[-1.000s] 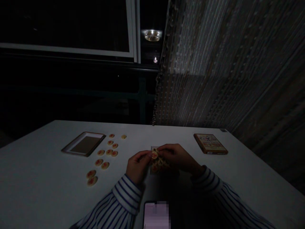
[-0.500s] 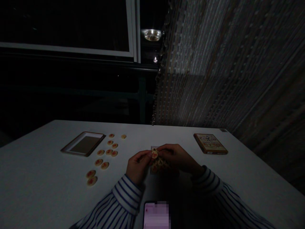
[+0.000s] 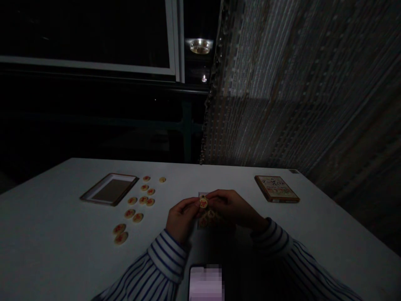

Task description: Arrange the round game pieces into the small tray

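Both my hands meet over the middle of the white table [image 3: 56,251]. My left hand [image 3: 181,219] pinches a round cream game piece with a red mark [image 3: 203,203] at its fingertips. My right hand [image 3: 233,207] is curled closed right beside it, touching the same piece and holding what looks like a small clear bag of more pieces [image 3: 207,216] beneath. Several loose round pieces [image 3: 138,205] lie in two rough rows to the left of my hands.
An open box tray [image 3: 109,189] lies at the far left. A closed printed box [image 3: 276,189] sits at the far right. A lit phone [image 3: 205,282] rests near the table's front edge. A bead curtain hangs behind on the right; a dark window on the left.
Hardly anything moved. The pinched piece has shifted very slightly upward between my fingertips; my hands stay in the same place.
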Demonstrator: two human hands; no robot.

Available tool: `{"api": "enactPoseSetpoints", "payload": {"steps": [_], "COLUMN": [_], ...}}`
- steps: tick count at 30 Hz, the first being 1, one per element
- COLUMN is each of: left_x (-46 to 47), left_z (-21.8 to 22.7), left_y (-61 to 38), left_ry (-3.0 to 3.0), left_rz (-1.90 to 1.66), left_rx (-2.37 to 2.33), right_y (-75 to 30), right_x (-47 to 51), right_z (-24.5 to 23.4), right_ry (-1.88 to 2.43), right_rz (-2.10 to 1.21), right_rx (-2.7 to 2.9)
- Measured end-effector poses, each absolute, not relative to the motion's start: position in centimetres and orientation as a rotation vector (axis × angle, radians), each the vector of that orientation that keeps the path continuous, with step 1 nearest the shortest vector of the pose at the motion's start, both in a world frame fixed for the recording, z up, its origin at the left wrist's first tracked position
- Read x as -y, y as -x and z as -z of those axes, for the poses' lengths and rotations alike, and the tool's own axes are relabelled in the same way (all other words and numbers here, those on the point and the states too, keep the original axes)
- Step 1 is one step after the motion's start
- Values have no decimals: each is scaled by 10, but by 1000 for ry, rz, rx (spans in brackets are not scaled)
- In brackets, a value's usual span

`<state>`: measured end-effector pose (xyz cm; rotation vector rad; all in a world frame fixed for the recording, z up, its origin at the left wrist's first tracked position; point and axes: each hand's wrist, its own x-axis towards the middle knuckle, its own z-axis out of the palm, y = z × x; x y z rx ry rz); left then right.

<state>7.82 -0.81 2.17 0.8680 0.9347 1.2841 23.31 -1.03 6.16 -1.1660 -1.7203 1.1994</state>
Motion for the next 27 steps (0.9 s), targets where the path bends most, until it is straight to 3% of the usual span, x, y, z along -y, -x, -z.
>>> {"api": "enactPoseSetpoints", "payload": {"steps": [27], "left_x": [6], "left_z": [-14], "left_y": [-79], "left_ry": [-902], "left_rz": [-1267], "left_rx": [-897], "right_y": [-230], "right_x": [12], "right_z": [-62], "right_ry": [1164], "right_rz": [-1195], "right_rx": [1715]}}
